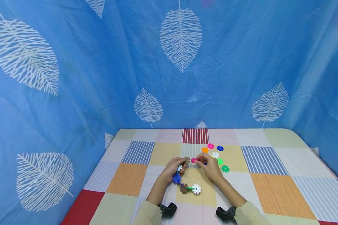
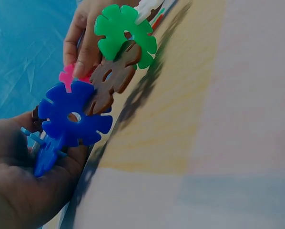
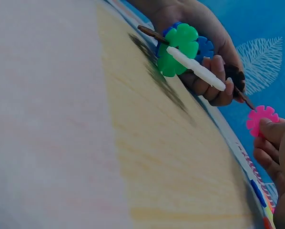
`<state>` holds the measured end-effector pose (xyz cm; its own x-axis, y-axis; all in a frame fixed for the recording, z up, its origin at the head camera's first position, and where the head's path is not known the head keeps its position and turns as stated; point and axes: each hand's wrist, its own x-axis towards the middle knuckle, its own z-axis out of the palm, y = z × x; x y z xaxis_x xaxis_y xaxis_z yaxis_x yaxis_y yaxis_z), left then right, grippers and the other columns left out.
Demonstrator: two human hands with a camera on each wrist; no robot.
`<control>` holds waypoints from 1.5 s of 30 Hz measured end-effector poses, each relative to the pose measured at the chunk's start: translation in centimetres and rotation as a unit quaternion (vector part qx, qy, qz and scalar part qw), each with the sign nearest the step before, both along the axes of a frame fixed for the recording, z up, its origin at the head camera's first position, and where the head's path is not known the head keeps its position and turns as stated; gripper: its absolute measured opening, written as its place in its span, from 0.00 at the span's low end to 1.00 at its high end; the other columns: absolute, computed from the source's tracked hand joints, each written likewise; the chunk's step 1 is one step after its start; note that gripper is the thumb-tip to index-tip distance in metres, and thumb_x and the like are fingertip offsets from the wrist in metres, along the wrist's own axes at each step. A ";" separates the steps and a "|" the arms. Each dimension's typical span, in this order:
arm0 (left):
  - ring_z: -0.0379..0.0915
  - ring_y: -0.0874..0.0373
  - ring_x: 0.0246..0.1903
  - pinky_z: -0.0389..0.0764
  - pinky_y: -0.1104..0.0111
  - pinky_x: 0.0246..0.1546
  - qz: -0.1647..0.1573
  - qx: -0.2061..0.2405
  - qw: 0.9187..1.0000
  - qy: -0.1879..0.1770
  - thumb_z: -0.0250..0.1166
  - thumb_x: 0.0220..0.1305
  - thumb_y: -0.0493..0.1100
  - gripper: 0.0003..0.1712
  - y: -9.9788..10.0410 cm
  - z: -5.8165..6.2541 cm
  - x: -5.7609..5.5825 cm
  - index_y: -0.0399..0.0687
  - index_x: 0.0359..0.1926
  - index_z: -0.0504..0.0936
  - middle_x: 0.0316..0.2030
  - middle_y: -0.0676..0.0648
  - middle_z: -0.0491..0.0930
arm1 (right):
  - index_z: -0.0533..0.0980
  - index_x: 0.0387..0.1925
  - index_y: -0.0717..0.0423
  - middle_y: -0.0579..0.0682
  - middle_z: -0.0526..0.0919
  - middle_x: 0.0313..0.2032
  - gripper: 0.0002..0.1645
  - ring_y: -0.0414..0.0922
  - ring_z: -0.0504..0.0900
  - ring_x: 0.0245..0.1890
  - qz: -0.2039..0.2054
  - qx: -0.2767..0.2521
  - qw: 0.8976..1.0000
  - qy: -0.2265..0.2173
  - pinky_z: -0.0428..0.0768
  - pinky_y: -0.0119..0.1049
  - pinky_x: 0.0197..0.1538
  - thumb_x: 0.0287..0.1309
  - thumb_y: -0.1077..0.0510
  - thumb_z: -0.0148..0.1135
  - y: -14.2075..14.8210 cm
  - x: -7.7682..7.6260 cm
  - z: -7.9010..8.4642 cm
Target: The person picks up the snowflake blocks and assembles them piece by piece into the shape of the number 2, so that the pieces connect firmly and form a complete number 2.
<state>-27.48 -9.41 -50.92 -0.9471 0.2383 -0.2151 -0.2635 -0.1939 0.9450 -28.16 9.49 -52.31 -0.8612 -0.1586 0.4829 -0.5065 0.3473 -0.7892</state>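
Note:
A chain of flower-shaped interlocking plastic discs hangs from my left hand [image 1: 171, 167], whose fingers grip it near a brown disc [image 1: 187, 159] at its upper end. Below the hand the chain includes a blue disc [image 2: 61, 112], a second brown disc [image 2: 115, 78], a green disc [image 3: 180, 50] and a white disc [image 1: 196, 189] at the other end. Between thumb and fingers my right hand [image 1: 212, 168] pinches a pink disc [image 3: 262, 119]. In the right wrist view, the pink disc's edge is at the brown disc's edge; whether they are joined I cannot tell.
Loose discs lie on the patchwork tablecloth [image 1: 169, 150] beyond my right hand, among them an orange disc [image 1: 205, 149], a dark blue disc [image 1: 220, 148] and a green one near the wrist. A blue leaf-patterned curtain [image 1: 214, 78] surrounds the table's back and sides.

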 end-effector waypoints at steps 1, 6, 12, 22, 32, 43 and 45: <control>0.63 0.67 0.14 0.68 0.79 0.15 -0.001 -0.001 1.000 0.001 0.52 0.66 0.39 0.08 0.0 0.0 0.0 0.41 0.30 0.70 0.21 0.50 0.71 | 0.77 0.30 0.54 0.44 0.82 0.26 0.08 0.38 0.80 0.27 0.004 -0.012 1.000 -0.005 0.79 0.30 0.32 0.48 0.65 0.68 -0.1 0.0 0.1; 0.64 0.67 0.14 0.68 0.79 0.15 -0.004 -0.007 1.000 0.001 0.52 0.66 0.38 0.07 0.0 -0.3 -0.3 0.41 0.31 0.71 0.21 0.50 0.71 | 0.77 0.29 0.56 0.49 0.83 0.27 0.07 0.39 0.82 0.27 0.022 -0.043 0.999 -0.010 0.80 0.30 0.33 0.47 0.66 0.68 -0.3 0.3 0.1; 0.63 0.66 0.14 0.67 0.79 0.16 -0.011 -0.021 1.000 0.020 0.51 0.66 0.38 0.08 0.0 -0.2 -0.1 0.40 0.30 0.72 0.20 0.50 0.72 | 0.78 0.27 0.53 0.45 0.84 0.25 0.07 0.38 0.81 0.25 0.023 -0.028 0.998 0.055 0.79 0.31 0.29 0.45 0.64 0.69 -0.6 0.3 -0.1; 0.64 0.65 0.15 0.67 0.77 0.17 -0.011 -0.034 0.998 0.044 0.52 0.66 0.38 0.09 0.4 -0.3 0.0 0.41 0.28 0.73 0.20 0.50 0.73 | 0.78 0.27 0.52 0.42 0.83 0.24 0.08 0.38 0.80 0.25 0.022 0.010 0.992 0.121 0.77 0.31 0.29 0.44 0.63 0.71 -0.3 0.3 -0.1; 0.68 0.64 0.16 0.70 0.75 0.19 0.006 -0.041 0.997 0.069 0.52 0.65 0.38 0.16 0.4 -0.3 0.1 0.32 0.50 0.73 0.22 0.49 0.75 | 0.82 0.40 0.56 0.49 0.79 0.34 0.22 0.45 0.70 0.35 -0.089 0.174 0.974 0.113 0.67 0.42 0.39 0.40 0.53 0.75 2.7 -0.1 -0.6; 0.67 0.64 0.17 0.68 0.77 0.18 0.015 -0.054 0.997 0.059 0.51 0.67 0.39 0.16 0.6 -0.1 0.2 0.36 0.50 0.77 0.23 0.48 0.74 | 0.79 0.34 0.58 0.49 0.76 0.30 0.17 0.45 0.68 0.32 -0.107 0.185 0.975 0.053 0.67 0.38 0.36 0.39 0.58 0.75 3.2 0.0 -0.7; 0.66 0.64 0.17 0.69 0.77 0.18 0.020 -0.052 0.997 0.059 0.51 0.67 0.38 0.15 0.7 -0.2 0.2 0.36 0.49 0.77 0.22 0.48 0.74 | 0.77 0.34 0.57 0.47 0.77 0.28 0.16 0.43 0.70 0.30 -0.092 0.137 0.986 0.035 0.71 0.35 0.35 0.40 0.62 0.74 2.9 0.1 -0.5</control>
<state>-27.30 -8.73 -51.17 -0.9756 0.1824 -0.1223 -0.1424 -0.1014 0.9846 -28.02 12.42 -52.86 -0.8533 -0.1352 0.5036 -0.4649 0.6346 -0.6174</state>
